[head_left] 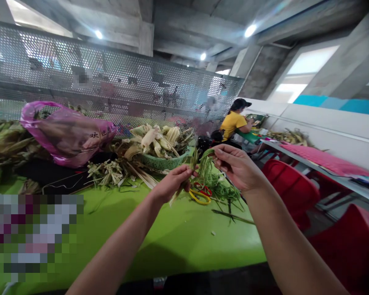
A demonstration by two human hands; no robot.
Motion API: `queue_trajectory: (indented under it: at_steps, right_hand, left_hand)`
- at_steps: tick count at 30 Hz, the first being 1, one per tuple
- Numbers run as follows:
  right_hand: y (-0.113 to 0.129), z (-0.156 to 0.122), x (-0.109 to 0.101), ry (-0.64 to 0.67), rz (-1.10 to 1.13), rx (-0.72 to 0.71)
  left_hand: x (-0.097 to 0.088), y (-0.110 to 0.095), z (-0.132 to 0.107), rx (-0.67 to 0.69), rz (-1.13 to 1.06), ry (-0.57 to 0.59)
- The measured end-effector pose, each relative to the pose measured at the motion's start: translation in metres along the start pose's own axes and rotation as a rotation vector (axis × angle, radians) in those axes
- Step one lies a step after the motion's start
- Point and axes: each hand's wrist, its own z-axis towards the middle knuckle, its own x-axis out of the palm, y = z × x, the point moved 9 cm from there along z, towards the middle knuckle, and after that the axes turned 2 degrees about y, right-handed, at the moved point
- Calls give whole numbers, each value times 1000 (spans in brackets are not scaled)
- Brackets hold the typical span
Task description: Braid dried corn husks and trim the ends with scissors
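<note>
My left hand [171, 183] is closed in a pinch on a bundle of green leaf strips [203, 166] held above the green table [160, 241]. My right hand [237, 166] pinches the upper end of the same strips, fingers curled round them. The strips bend in a loop between the two hands. Below the hands lie scissors with yellow and red handles [199, 194] and a small heap of green strips [226, 190].
A green basket [169, 162] piled with pale corn husks stands behind the hands. A pink plastic bag [64, 133] and more husks lie at the left. Red chairs [290, 190] stand at the right. A person in a yellow shirt [232, 123] sits at a far table.
</note>
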Motion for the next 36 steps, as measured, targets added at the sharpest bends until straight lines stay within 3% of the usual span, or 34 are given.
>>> queue_trajectory:
  at_steps: [4,7,15,20,27,30,32,34,36]
  right_hand:
    - [2,1,2,-15,24,-19]
    - [1,5,-9,-59,56,-44]
    - [-16,10,-69,-304,26,-93]
    - [-48,8,-85,-301,-412,-32]
    - [-91,12,-96,-137,-984,111]
    - [-95,13,-87,-78,-1100,174]
    - [-89,12,-67,-66,-1191,153]
    - [-83,11,-30,-16,-1107,76]
    - [-91,8,20,137,-778,77]
  left_hand:
    - [20,2,-2,-45,-65,132]
    - [16,3,-11,-100,-107,165]
    - [-61,-6,-41,-92,-113,-124]
    - [-91,-4,-52,-114,-83,-239]
    - [-104,9,-52,-117,-70,-300]
    - [-106,14,-51,-123,-101,-305]
    - [-107,16,-52,-135,-119,-303]
    - [-108,17,-53,-142,-128,-301]
    - [-107,16,-54,-143,-122,-299]
